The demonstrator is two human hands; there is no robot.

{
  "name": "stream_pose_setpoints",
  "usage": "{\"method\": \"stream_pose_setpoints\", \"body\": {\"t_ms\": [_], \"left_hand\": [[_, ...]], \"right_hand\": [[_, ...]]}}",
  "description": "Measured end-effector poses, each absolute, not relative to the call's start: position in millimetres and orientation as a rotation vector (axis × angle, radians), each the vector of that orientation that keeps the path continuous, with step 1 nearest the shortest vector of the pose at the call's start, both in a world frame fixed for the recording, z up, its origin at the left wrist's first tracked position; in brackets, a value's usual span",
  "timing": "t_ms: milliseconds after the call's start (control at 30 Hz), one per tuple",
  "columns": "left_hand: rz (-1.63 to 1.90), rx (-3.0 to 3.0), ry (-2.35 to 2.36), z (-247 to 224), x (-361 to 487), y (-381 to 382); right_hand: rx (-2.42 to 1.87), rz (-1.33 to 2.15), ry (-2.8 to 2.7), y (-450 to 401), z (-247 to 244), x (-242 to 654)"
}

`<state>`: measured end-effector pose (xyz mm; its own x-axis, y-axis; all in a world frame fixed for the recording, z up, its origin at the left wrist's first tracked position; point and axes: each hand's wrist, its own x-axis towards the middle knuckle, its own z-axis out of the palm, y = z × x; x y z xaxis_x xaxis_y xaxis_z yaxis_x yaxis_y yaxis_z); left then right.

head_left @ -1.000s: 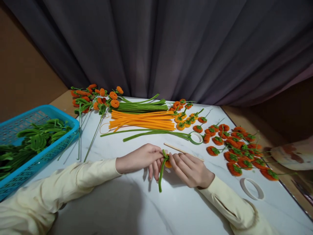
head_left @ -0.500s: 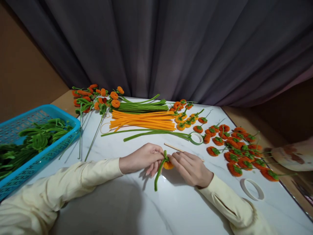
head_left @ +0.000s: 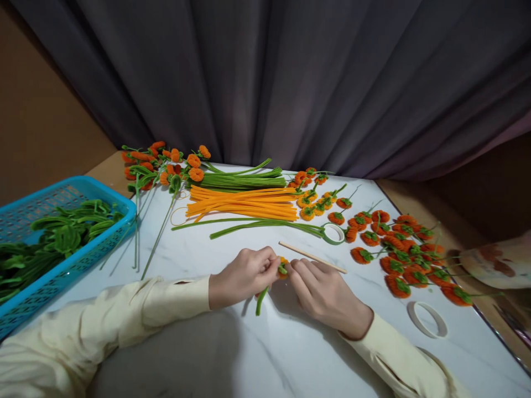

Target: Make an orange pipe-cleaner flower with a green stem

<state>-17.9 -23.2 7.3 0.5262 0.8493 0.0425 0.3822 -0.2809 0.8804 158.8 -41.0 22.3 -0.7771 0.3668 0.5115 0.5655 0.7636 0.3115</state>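
Between my two hands is a small yellow-orange flower [head_left: 282, 267] with green at its base. My left hand [head_left: 249, 273] is closed, pinching the green pipe cleaner [head_left: 261, 301], whose loose end hangs below the fingers. My right hand [head_left: 326, 290] has its fingers closed against the flower's right side. The fingertips of both hands partly cover the flower. A thin wooden stick [head_left: 312, 257] lies on the table just beyond my right hand.
Orange pipe cleaners [head_left: 244, 203] and green pipe cleaners [head_left: 236, 179] lie behind the hands. Finished orange flowers [head_left: 409, 251] spread at right, near a white tape ring [head_left: 428, 320]. A blue basket [head_left: 103, 196] of green pieces stands left. A tape roll [head_left: 333, 234] lies mid-table.
The flower has turned and moved up slightly between the hands. My left hand has shifted a little down, and less of the green pipe cleaner shows. My right hand has moved slightly down.
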Motion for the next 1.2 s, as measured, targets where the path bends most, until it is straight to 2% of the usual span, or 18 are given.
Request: {"method": "stream_pose_setpoints", "body": {"t_ms": [133, 233, 467, 600, 833, 1033, 1100, 1200], "left_hand": [[0.750, 2.298, 0.991, 4.3, -21.1, -25.6], [0.898, 2.624, 0.915, 2.8, -21.2, -28.0], [1.041, 2.641, 0.986, 4.3, -19.1, -30.5], [1.124, 2.952, 0.869, 4.8, -20.9, -29.9], [1.239, 3.145, 0.733, 5.2, -19.5, -29.4], [1.206, 3.239, 0.583, -1.0, -21.6, -26.7], [1.143, 3.140, 0.601, -3.4, -22.7, -25.2], [0.896, 2.671, 0.784, -2.5, -22.4, -23.3]], "right_hand": [[-0.902, -0.485, -2.568, -51.3, 32.7, 152.6], [-0.937, -0.495, -2.569, -58.1, 36.3, 150.6], [-0.802, -0.591, -2.540, -59.7, 35.8, 152.2], [-0.987, -0.216, -2.436, -60.5, 34.4, 152.8], [-1.277, 0.416, -2.199, -63.9, 36.1, 151.4], [-1.505, 1.399, -1.763, -45.9, 43.9, 153.2], [-1.504, 1.484, -1.703, -41.2, 41.6, 154.9], [-1.496, 1.334, -1.813, -38.3, 36.2, 158.6]]}}
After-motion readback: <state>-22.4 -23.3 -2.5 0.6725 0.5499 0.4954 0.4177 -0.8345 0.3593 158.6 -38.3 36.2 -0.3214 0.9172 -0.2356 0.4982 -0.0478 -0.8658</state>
